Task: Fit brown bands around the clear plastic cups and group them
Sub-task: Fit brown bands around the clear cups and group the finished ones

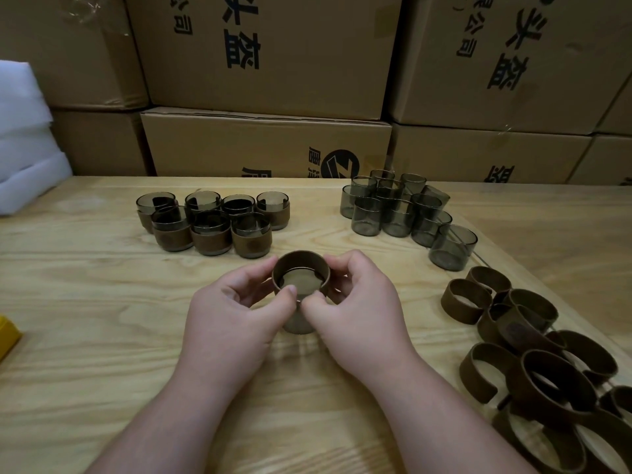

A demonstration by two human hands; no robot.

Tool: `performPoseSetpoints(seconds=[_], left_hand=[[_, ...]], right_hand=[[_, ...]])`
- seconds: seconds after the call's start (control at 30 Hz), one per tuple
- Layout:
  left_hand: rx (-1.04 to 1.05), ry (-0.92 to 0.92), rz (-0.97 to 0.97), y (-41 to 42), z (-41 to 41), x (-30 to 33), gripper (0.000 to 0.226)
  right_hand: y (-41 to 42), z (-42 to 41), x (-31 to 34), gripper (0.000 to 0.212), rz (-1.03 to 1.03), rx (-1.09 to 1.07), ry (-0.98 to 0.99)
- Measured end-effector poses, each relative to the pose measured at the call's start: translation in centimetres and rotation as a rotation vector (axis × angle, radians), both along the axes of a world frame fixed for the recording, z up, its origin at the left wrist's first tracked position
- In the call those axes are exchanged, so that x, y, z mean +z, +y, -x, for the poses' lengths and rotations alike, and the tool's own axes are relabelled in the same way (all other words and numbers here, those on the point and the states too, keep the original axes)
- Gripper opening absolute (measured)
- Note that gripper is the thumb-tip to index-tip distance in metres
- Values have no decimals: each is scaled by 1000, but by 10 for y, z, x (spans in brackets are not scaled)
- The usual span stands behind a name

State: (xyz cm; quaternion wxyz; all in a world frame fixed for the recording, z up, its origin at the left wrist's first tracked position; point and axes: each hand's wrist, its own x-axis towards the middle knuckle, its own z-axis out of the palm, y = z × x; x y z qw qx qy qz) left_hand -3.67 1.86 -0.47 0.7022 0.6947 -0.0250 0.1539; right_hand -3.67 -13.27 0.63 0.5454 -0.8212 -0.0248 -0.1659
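A clear plastic cup (pixel 297 322) stands at the middle of the wooden table (pixel 102 319), with a brown band (pixel 301 265) partly around it. My left hand (pixel 236 313) grips the band and cup from the left, my right hand (pixel 359 302) from the right, thumbs meeting at the near side. Several cups with bands fitted (pixel 212 222) stand grouped at the back left. Several bare smoky clear cups (pixel 400 206) cluster at the back right. Loose brown bands (pixel 533 354) lie piled along the right edge.
Stacked cardboard boxes (pixel 266 145) form a wall behind the table. White foam sheets (pixel 24 138) sit at the far left. A yellow object (pixel 7 336) pokes in at the left edge.
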Motion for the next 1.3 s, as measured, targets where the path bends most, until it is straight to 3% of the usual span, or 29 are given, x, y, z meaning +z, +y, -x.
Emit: performPoseSetpoints(seconds=[0.3,0.47,0.6,0.8,0.9,1.1,1.2,1.3], left_hand=[[-19,87,-108,3,0,0,38],[-62,96,-180,4,1,1,46],[-49,105,-270,6,-1,-1,49],[-138,99,-588,4,1,-8,101],[-96,49,-650,3,1,-9,94],[-91,-27,-567,3,3,-5,75],[-80,-9,-361,3,2,-1,56],[-45,20,-91,5,0,4,43]], right_hand=[[-5,-3,2,23,-125,-4,98],[-5,-3,1,11,-112,2,130],[-6,-3,-1,15,-89,0,151],[-5,-2,-7,18,-106,-1,153],[-6,-4,-9,18,-125,-45,157],[-6,-5,-3,15,-229,-82,150],[-5,-2,0,13,-402,11,102],[-3,3,-2,34,-421,165,50]])
